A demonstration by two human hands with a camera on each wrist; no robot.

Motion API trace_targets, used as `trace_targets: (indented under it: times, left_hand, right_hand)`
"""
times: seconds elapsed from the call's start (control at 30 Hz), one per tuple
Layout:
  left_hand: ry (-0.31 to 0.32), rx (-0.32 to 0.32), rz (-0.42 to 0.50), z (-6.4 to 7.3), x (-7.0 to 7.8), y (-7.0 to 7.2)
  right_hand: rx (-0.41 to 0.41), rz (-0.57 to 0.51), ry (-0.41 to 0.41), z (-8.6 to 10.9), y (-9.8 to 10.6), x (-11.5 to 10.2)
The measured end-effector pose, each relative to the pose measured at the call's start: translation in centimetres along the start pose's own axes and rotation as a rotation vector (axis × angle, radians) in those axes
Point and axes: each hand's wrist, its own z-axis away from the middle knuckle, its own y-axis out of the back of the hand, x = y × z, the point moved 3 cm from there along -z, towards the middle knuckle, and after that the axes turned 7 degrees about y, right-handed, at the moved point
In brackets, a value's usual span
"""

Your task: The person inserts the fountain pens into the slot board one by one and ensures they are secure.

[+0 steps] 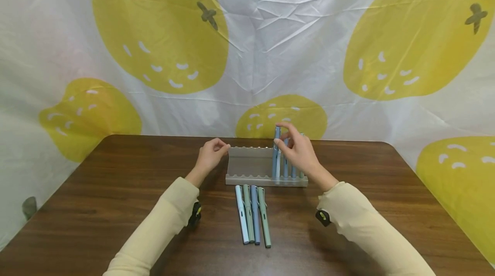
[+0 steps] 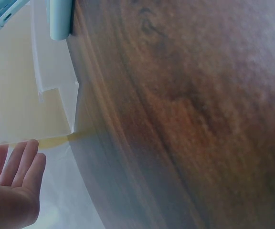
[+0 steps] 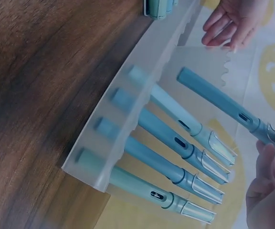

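Observation:
A frosted clear pen rack (image 1: 247,163) with notched edges stands on the table. My left hand (image 1: 210,154) pinches its upper left corner between thumb and fingertips. My right hand (image 1: 303,153) pinches a blue pen (image 3: 218,98) near its clip end. This pen slants in front of the rack's back panel, its lower end apart from the front ledge in the right wrist view. Beside it, in the right part of the rack, lean a light blue pen (image 3: 171,107), two blue pens (image 3: 161,129) and a green pen (image 3: 132,183), clips up.
Before the rack lie several pens side by side: a light blue pen (image 1: 241,213), a green pen (image 1: 249,216), a blue pen (image 1: 255,216) and another green pen (image 1: 264,218). A lemon-printed cloth (image 1: 247,61) hangs behind the brown wooden table (image 1: 154,181).

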Motion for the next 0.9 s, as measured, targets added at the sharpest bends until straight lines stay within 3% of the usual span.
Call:
trace_targets:
  times: [0.2, 0.9]
  left_hand:
    - [0.006, 0.006, 0.005, -0.1, -0.1, 0.0]
    - [-0.012, 0.012, 0.002, 0.1, 0.2, 0.0]
  right_hand:
    - [0.049, 0.024, 0.020, 0.3, -0.7, 0.4]
    - [-0.014, 0.011, -0.041, 1.7, -2.1, 1.0]
